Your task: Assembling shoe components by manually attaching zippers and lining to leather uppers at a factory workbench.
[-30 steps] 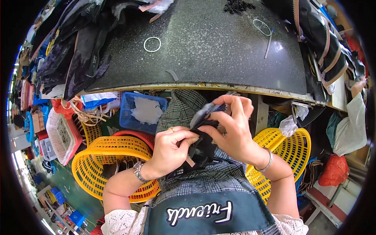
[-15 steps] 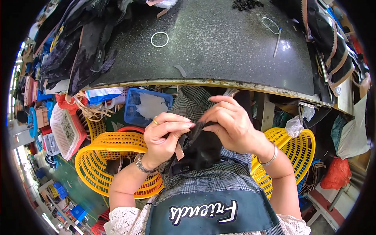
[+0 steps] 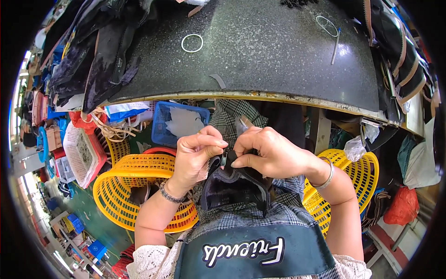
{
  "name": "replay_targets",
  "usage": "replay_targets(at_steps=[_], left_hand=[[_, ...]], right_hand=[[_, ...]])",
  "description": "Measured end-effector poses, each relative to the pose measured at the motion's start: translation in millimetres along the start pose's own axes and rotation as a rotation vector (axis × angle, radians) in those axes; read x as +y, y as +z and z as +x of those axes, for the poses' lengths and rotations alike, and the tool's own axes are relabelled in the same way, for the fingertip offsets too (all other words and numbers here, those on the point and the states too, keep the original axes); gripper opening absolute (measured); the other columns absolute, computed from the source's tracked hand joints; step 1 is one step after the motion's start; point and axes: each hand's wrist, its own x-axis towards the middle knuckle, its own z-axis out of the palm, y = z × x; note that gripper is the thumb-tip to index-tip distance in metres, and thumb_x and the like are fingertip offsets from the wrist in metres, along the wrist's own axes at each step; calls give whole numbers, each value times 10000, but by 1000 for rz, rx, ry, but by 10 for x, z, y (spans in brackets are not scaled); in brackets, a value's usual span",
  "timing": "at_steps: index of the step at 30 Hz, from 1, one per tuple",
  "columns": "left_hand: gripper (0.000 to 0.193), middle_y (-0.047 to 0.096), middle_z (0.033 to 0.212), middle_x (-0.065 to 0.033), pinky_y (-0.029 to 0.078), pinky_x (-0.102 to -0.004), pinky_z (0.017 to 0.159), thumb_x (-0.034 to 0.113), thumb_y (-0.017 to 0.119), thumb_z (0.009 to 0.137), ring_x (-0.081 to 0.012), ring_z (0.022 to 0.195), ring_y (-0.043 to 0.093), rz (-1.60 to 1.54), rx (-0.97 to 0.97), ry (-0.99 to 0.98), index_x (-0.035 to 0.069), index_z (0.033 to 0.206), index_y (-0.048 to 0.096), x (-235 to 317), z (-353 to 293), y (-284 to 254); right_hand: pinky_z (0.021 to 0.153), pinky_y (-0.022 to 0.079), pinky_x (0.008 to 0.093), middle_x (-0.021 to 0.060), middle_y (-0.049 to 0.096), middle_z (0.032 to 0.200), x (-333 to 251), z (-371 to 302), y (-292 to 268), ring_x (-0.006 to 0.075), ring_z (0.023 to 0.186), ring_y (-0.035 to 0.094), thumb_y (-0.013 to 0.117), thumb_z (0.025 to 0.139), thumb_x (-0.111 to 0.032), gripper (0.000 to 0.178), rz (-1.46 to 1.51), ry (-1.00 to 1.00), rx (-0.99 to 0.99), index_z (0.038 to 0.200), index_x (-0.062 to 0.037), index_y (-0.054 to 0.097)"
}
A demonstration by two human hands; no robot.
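A black piece of material (image 3: 237, 188) with a dark, plush-looking inner side lies over my lap, its upper edge raised between my hands. My left hand (image 3: 197, 156) is closed, pinching its edge at the thumb and forefinger. By those fingertips is a small shiny strip (image 3: 225, 158), too small to name surely. My right hand (image 3: 272, 151) is closed too, its thumb and fingers gripping the same edge just to the right. The hands are close together, slightly apart, above a checked apron (image 3: 288, 211) with a dark green panel.
A dark worktable (image 3: 260, 60) stands ahead, bearing a white ring (image 3: 192, 43), a pen (image 3: 335, 46) and a grey scrap (image 3: 217, 81). Black pieces (image 3: 107, 51) pile up at its left. Yellow baskets (image 3: 109, 186) flank me; a blue basket (image 3: 160, 139) sits under the table edge.
My right hand has come lower, its fingers curling in around the edge. The black piece has been spread open below the hands, and the small shiny strip now shows.
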Motion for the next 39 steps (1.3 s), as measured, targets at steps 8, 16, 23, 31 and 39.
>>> replay_targets(at_steps=[8, 16, 23, 31, 39], left_hand=[[170, 654, 921, -100, 495, -222, 766, -92, 668, 807, -133, 847, 602, 60, -2, -17, 4, 936, 724, -4, 22, 78], [166, 682, 933, -98, 516, -221, 764, -58, 688, 813, -109, 834, 619, 82, 42, -124, -23, 974, 709, 79, 34, 171], [147, 678, 904, -51, 502, -199, 727, -27, 679, 847, -66, 793, 610, 141, -16, -163, -35, 993, 692, 45, 25, 93], [75, 633, 817, -3, 442, -151, 575, 14, 653, 887, -13, 691, 552, 119, 102, -211, -7, 958, 644, 37, 51, 143], [88, 622, 790, 31, 305, -139, 405, 81, 636, 913, 17, 550, 454, 13, 106, -373, 27, 982, 642, 43, 83, 176]], right_hand=[[584, 432, 389, 159, 592, 652, -33, -36, -18, 314, 603, 567, 711, 796, -82, 131, -10, -17, 127, 801, 3, 613], [671, 442, 328, 67, 616, 712, -41, -88, -14, 197, 691, 546, 760, 772, -64, 156, 25, 60, 153, 777, -10, 614], [694, 470, 380, 112, 643, 723, -51, -101, 6, 292, 724, 594, 734, 780, -84, 131, 12, 17, 205, 774, -7, 628], [717, 516, 347, 82, 621, 928, -187, -71, 9, 229, 771, 615, 758, 666, -110, 243, -672, -362, 258, 878, -21, 678], [706, 523, 363, 103, 581, 883, -59, -15, 66, 237, 742, 577, 588, 504, -100, 408, -780, -742, 358, 871, 69, 651]])
